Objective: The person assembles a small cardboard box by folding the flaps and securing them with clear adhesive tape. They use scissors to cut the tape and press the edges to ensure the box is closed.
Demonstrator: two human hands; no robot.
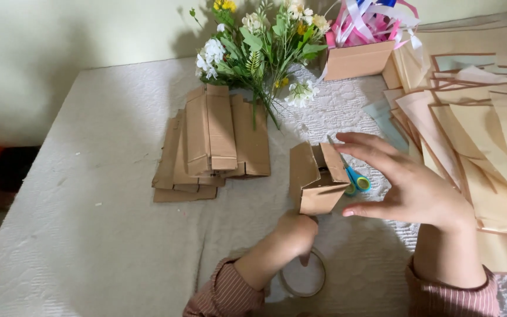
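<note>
Half-folded: one small brown cardboard box [317, 179] standing upright near the middle of the white quilted counter [89, 235], side walls raised, top flaps not yet closed, lower front flap only bent inward. Judged as early in the work, since only this one box looks part-formed.

Left hand [296, 230] curled shut into a fist just under the box's lower edge, touching or nearly touching it; whether anything sits pinched inside cannot be told. Directly beneath that wrist, a roll of clear adhesive tape [304, 276] lying flat on the counter.

Right hand [409, 188] spread open, fingers apart, hovering beside the box's right wall, fingertips close to the upper flap but clamped on nothing.

Behind the box and partly hidden by the right hand, scissors with blue and green handles [356, 179].

Left of the box, well apart, a stack of flattened brown cardboard blanks [209, 144], unfolded, several deep.

At the far edge, a bunch of white and yellow artificial flowers with green leaves [259, 47]. Beside it, an open brown cardboard carton [356, 58] stuffed with pink, white and blue ribbons [371, 20].

Along the right side, overlapping sheets of tan wrapping paper with darker brown borders [488, 135]. No readable labels or signs on any package.
</note>
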